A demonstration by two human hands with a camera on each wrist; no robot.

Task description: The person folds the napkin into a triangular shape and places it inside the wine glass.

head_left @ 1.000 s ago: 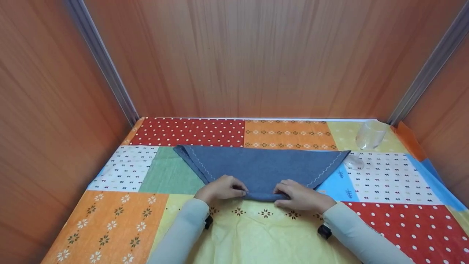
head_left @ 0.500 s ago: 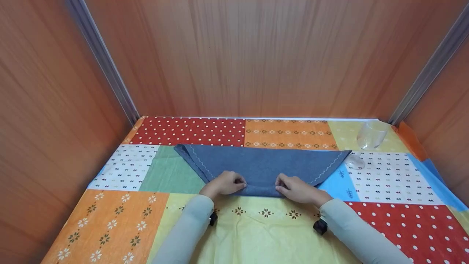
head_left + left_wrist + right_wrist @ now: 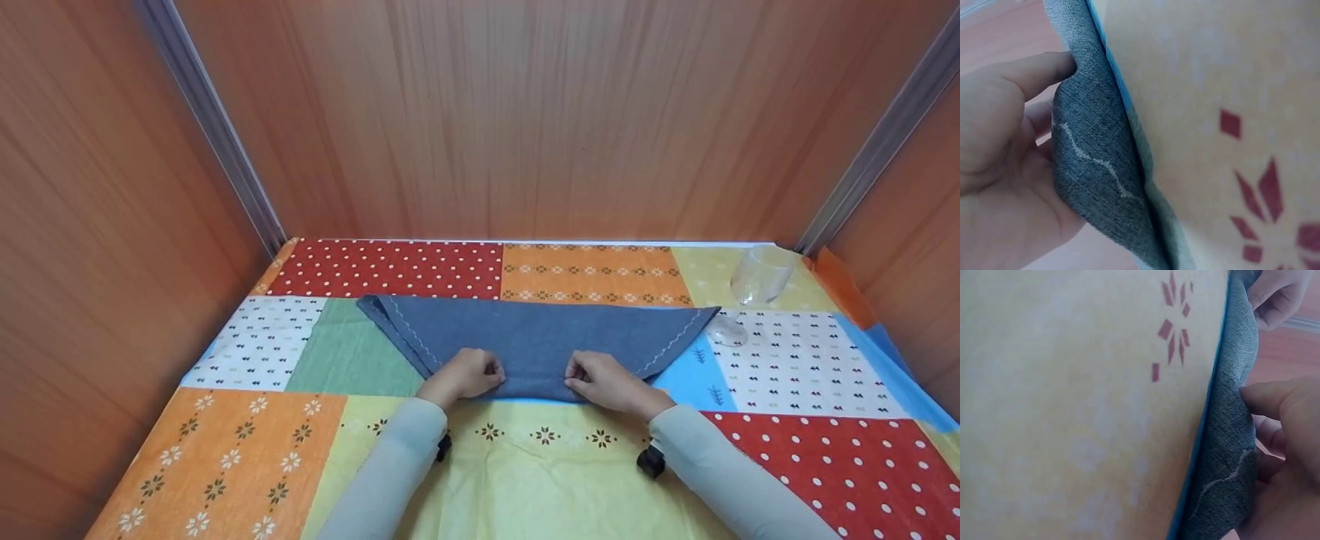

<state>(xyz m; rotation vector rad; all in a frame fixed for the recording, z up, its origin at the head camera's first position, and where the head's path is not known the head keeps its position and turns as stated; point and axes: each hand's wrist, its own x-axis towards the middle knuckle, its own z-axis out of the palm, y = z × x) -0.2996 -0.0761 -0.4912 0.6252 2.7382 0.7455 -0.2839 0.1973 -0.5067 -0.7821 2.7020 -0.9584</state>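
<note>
A dark grey cloth napkin (image 3: 540,337) with pale wavy stitching lies in a wide, tapering shape on the table, its near edge folded over. My left hand (image 3: 469,373) pinches the left part of that near fold. Some way to its right, my right hand (image 3: 604,379) pinches the same fold. In the left wrist view, the thumb (image 3: 1050,70) lies against the grey fold (image 3: 1095,140), with the other fingers partly hidden behind it. The right wrist view has the right thumb (image 3: 1266,399) touching the fold (image 3: 1224,433), and the other hand (image 3: 1280,295) farther along.
A clear stemmed glass (image 3: 759,277) stands right of the napkin, its foot close to the napkin's right corner. A patchwork-print tablecloth (image 3: 510,487) covers the table. Wood-grain panels (image 3: 510,120) rise at the back and both sides.
Both hands have moved slightly away from the body, turning the napkin's near edge over. The near edge now lies a little farther back and flatter. The glass has stayed in place.
</note>
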